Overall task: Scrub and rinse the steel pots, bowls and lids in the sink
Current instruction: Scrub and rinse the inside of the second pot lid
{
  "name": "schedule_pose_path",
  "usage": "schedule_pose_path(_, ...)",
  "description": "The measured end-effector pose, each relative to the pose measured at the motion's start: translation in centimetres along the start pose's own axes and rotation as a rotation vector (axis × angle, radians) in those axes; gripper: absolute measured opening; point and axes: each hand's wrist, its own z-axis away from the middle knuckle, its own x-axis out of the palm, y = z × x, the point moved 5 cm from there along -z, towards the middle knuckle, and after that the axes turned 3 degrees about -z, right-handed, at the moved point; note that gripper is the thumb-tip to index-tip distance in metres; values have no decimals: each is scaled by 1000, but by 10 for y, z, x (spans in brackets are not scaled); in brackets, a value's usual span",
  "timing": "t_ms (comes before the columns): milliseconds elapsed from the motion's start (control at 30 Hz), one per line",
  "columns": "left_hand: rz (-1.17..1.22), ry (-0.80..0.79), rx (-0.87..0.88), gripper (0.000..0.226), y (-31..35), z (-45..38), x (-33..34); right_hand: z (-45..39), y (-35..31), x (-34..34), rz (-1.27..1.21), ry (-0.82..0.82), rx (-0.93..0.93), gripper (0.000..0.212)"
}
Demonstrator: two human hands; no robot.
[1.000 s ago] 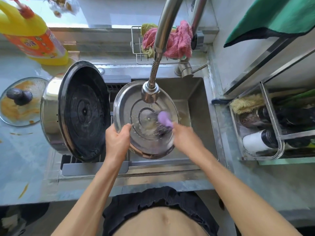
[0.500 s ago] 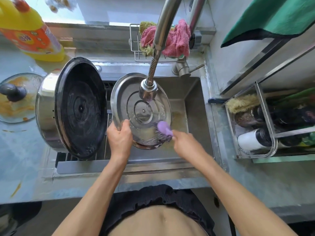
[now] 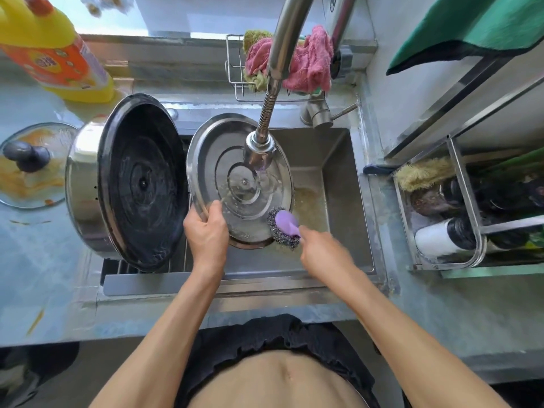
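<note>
Landmark = caddy (image 3: 235,69), wire, on the ledge, holding pink rag (image 3: 309,66). Far left of it: yellow detergent bottle (image 3: 59,60). Right of it: green cloth (image 3: 471,28) hanging; below that, steel rack (image 3: 453,178) with bristle brush (image 3: 421,173) and dark bottles.

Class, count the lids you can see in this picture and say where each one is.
2: a steel lid held over the sink under the faucet, and a glass lid on the counter at far left. Others may be hidden.
</note>
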Motion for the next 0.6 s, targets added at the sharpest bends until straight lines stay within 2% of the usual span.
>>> schedule_pose_path(133,19,-2,-35,13,-4,-2,4,14,-21,11,-78,-50,-150,32)
schedule_pose_path(233,33,-59,-44,13,-6,3,8,-3,8,-2,4,-15,17,38)
schedule_pose_path(267,34,-69,-45,13,-6,4,9,-3,6,-3,7,-20,8,36)
schedule_pose_path(367,22,-62,-60,15,-5,0,10,20,-40,3,-100,-60,-262,21)
schedule_pose_path(400,25,-72,-71,16,-6,-2,10,15,-43,0,-103,-26,-310,23)
schedule_pose_path(500,27,-159,-78,20,-9,-1,11,-13,-21,-18,11,70,-176,37)
schedule_pose_path(600,46,-180,-120,24,-13,-1,10,-4,-43,-10,55,50,-300,40)
